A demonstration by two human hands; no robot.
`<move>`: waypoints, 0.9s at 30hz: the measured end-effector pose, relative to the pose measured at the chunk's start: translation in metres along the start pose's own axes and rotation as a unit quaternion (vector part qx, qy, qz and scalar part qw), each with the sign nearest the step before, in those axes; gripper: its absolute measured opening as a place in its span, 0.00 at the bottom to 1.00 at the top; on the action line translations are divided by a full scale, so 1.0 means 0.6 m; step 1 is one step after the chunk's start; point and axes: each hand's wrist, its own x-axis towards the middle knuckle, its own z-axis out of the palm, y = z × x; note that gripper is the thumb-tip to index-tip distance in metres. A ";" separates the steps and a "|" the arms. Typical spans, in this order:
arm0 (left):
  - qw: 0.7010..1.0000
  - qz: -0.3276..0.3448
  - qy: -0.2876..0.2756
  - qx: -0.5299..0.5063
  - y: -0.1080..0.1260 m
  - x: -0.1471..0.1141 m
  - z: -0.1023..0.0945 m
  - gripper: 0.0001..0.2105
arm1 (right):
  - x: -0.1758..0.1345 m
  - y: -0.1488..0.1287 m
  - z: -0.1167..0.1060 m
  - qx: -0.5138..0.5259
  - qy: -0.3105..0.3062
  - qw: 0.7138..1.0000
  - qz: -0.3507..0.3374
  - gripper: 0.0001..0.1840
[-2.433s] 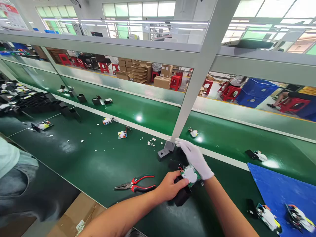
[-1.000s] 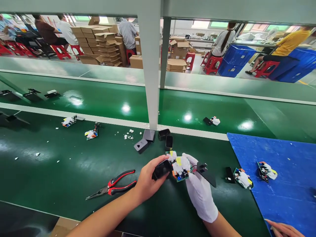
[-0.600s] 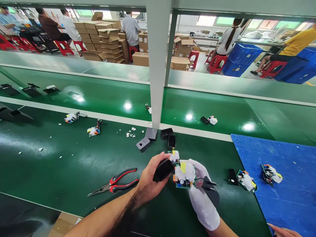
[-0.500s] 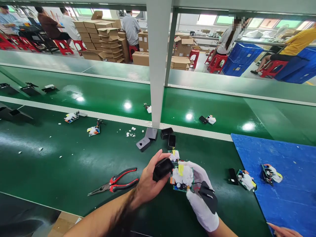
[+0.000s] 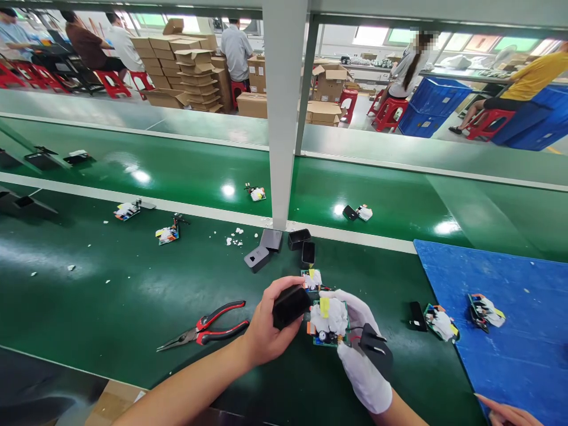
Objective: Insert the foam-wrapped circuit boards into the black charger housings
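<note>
My bare left hand (image 5: 270, 325) is wrapped round a black plastic casing (image 5: 290, 306), its hollow side partly showing. In a white glove, my right hand (image 5: 366, 355) grips a circuit board (image 5: 329, 322) by its edges; white filler and a yellow sticker cover much of it. Wires run from this board to a black end cover (image 5: 375, 349) that hangs by the gloved fingers. The casing and the board are held side by side. Just behind them lies another circuit board (image 5: 312, 279). Red-and-black long-nose pliers (image 5: 202, 328) rest left of my left hand.
Several empty casings (image 5: 307, 253) lie near the post (image 5: 281, 118). More boards (image 5: 168, 234) lie left, and others (image 5: 441, 324) by the blue mat (image 5: 510, 367). Beyond runs a green conveyor belt (image 5: 199, 171) carrying parts. Another person's hand (image 5: 506, 408) is at lower right.
Parts on the belt have moved left, one coming out from behind the post. My hands keep the casing and board almost where they were. The other person's hand reaches slightly further in.
</note>
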 end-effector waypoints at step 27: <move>0.975 0.100 -0.045 0.196 -0.011 -0.001 -0.003 0.29 | -0.014 0.017 0.008 -0.217 0.008 0.971 -0.103 0.28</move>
